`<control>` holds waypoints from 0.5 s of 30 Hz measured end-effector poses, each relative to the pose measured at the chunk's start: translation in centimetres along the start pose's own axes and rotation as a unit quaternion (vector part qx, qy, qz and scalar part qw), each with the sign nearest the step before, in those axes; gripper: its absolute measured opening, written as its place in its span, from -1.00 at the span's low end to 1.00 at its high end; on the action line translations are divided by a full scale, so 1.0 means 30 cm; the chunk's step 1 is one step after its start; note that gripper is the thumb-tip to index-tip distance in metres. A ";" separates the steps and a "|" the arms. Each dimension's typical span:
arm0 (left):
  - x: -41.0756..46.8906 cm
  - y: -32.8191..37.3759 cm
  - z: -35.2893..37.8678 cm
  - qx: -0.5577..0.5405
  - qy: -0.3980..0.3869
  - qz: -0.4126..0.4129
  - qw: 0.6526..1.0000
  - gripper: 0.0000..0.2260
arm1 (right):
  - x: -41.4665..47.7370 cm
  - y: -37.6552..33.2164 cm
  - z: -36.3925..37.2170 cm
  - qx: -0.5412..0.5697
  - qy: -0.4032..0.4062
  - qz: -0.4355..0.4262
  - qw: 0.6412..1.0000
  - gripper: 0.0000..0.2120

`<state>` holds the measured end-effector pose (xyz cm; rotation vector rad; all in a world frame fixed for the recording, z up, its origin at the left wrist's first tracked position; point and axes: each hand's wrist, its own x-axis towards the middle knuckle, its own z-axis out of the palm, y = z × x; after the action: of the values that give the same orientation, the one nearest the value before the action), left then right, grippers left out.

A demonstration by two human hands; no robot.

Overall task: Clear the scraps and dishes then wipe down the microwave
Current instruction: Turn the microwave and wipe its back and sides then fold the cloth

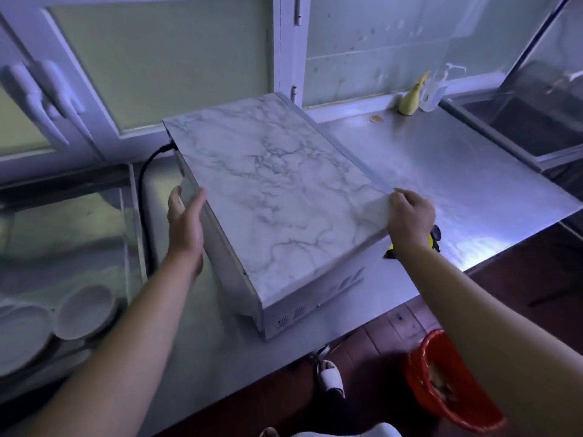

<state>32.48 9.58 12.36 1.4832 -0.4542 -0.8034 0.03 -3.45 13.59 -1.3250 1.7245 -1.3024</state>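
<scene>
Head view: microwave (277, 190), marble-look top, sits skewed on the steel counter (457, 184), mid-scene, its near corner close to the counter's near edge. Left hand (186, 216) is flat vs. the microwave's left side, fingers straight, thumb up by the top edge, not curled round anything. Right hand (410, 216) is on the right top edge, fingers curled over it, gripping the microwave. A yellow-black item (433, 239) shows just under that wrist; can't tell if it's held. Black cord (145, 190) runs from the microwave's far-left corner down the left. Near left, white plates (85, 310) lie in a sunken compartment. Far right by the wall: a yellow object (410, 99) and a clear pump bottle (437, 89), close together. Sink (536, 127) is further right. On the floor, near right, a red bin (441, 389) w/ scraps inside.
</scene>
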 end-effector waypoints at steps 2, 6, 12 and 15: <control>-0.201 -0.022 0.006 -0.017 -0.017 0.013 1.000 -0.24 | -0.039 0.017 0.019 0.063 0.043 0.045 0.996 -0.71; -0.406 -0.076 0.063 -0.022 -0.040 0.071 0.996 -0.28 | -0.066 0.030 0.061 0.125 0.097 0.074 0.985 -0.69; -0.395 -0.073 0.121 -0.062 0.006 0.090 0.994 -0.50 | -0.076 0.059 0.072 0.273 0.117 0.074 0.952 -0.78; -0.381 -0.063 0.137 -0.079 0.002 0.089 0.993 -0.54 | -0.051 0.073 0.096 0.283 0.125 0.064 0.949 -0.79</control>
<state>21.49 15.05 13.12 1.2780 -0.5020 -0.6790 2.26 -2.94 10.40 -0.7331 1.3984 -1.7718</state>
